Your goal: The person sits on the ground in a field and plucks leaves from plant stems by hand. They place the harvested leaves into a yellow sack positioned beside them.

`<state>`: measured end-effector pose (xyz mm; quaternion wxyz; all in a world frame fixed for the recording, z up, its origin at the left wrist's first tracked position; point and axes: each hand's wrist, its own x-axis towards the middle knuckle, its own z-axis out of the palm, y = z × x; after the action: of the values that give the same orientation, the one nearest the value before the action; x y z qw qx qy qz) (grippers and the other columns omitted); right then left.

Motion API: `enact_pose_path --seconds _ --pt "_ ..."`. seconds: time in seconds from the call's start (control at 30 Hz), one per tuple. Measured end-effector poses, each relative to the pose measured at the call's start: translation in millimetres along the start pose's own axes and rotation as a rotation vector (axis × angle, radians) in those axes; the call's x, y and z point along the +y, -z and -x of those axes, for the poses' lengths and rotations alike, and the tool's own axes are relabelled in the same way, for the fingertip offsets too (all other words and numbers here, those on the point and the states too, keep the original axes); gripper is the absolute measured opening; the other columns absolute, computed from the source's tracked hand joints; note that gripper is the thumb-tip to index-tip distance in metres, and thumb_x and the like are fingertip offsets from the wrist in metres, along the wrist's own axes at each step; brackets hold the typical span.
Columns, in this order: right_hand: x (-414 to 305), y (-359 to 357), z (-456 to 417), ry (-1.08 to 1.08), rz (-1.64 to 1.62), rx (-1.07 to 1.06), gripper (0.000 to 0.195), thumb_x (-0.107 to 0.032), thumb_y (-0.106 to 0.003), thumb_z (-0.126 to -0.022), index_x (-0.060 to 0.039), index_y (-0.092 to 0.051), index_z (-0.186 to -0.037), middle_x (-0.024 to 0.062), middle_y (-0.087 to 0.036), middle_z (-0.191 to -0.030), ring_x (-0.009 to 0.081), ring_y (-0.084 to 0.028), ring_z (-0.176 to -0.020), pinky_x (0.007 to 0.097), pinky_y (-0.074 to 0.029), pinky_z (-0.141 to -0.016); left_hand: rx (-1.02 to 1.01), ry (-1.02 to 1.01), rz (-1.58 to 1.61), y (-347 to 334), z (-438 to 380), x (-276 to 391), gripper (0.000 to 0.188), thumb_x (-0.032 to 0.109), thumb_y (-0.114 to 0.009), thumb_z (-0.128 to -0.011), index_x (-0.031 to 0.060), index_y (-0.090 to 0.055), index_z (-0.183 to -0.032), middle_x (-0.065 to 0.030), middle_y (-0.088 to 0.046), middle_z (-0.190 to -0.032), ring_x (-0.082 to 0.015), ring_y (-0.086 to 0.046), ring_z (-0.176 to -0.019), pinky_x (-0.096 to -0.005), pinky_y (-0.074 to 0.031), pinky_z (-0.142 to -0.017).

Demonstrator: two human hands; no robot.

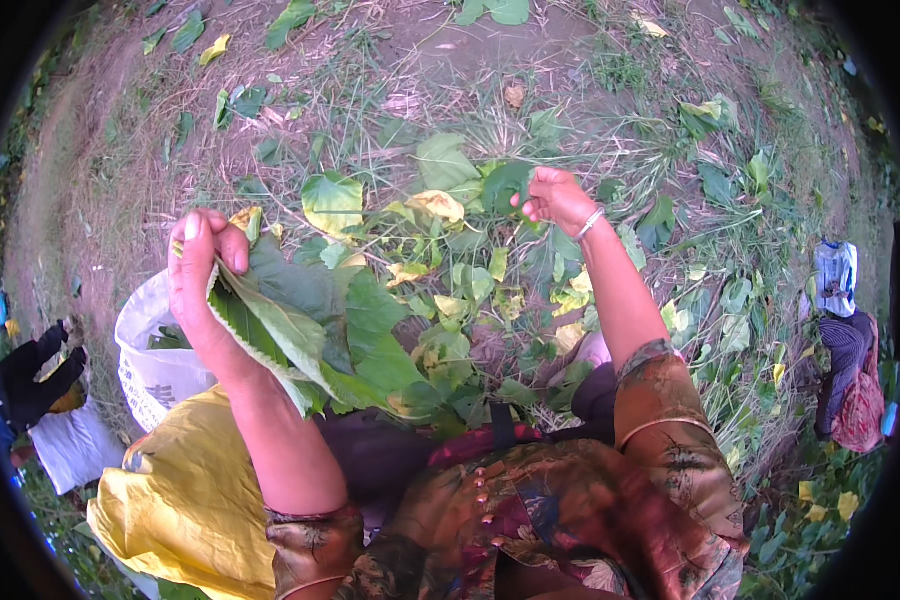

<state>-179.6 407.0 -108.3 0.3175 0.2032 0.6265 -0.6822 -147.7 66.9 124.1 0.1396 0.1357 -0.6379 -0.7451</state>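
My left hand grips a bunch of large green leaves with toothed edges, layered and folded together, their stem ends at the fingers. To the right, my right hand is held out over the littered ground with its fingers curled; a white bracelet circles the wrist. A dark green leaf appears right at its fingertips, and whether the fingers pinch it is unclear. Just beyond the held bunch, a yellow-green leaf lies among grass.
Left of me stands an open white woven sack with leaves inside; yellow cloth or sacking lies beside my left arm. A person in dark clothing is at the far left. At the far right, a person is near a white bag.
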Motion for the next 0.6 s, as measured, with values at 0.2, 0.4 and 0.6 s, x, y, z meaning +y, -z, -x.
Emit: enact_pose_path --seconds 0.2,0.4,0.6 --pt "-14 -30 59 0.271 -0.365 -0.279 0.022 -0.006 -0.052 -0.091 -0.0048 -0.057 -0.113 0.0068 -0.066 -0.091 0.0103 -0.062 -0.072 0.0238 -0.052 -0.061 -0.252 0.222 -0.109 -22 20 -12 0.018 0.011 -0.066 -0.086 0.0031 -0.064 -0.102 0.0046 -0.053 -0.074 -0.0039 -0.046 -0.065 -0.0185 -0.036 -0.061" --pt "-66 -93 107 0.491 -0.103 -0.548 0.020 -0.009 -0.055 -0.094 -0.0002 -0.062 -0.110 0.0050 -0.065 -0.093 0.0090 -0.062 -0.071 0.0223 -0.051 -0.062 -0.607 0.118 -0.599 -50 38 -33 0.053 0.028 -0.076 -0.081 0.0053 -0.057 -0.125 0.0007 -0.064 -0.083 -0.0053 -0.056 -0.078 -0.0244 -0.047 -0.071" --pt "-88 -78 75 0.585 -0.152 -0.323 0.031 -0.012 -0.057 -0.093 -0.0008 -0.058 -0.122 0.0089 -0.066 -0.106 0.0133 -0.063 -0.082 0.0277 -0.053 -0.072 -0.263 0.134 -0.421 -25 18 -23 0.011 0.013 -0.067 -0.088 0.0040 -0.062 -0.090 0.0036 -0.061 -0.079 -0.0026 -0.051 -0.066 -0.0189 -0.040 -0.057"
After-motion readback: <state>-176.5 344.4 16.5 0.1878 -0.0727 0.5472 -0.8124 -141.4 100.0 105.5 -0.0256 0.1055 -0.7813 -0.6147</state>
